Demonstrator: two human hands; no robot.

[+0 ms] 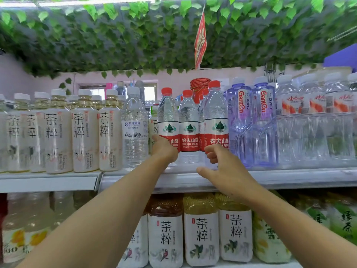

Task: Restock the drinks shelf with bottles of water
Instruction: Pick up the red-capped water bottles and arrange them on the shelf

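A canopy of artificial green leaves (135, 35) hung overhead, with bright strip light (77, 3) showing at its top edge. A red paper banner (200, 38) dangled from the foliage. Behind the shelving stood a pale pink wall (17, 78) with a small window (150, 91) letting in daylight. A purple panel (342, 57) showed at the far right.

On the upper shelf (289, 177) the red-capped water bottles (189, 124) stood upright in the middle, tea bottles (85, 132) in a row to their left and Ganten bottles (251, 122) just to their right. The left hand (165, 149) touched the leftmost water bottle; the right hand (222, 165) was in front of the rightmost. Below, more tea bottles (201, 229) stood on the lower shelf.
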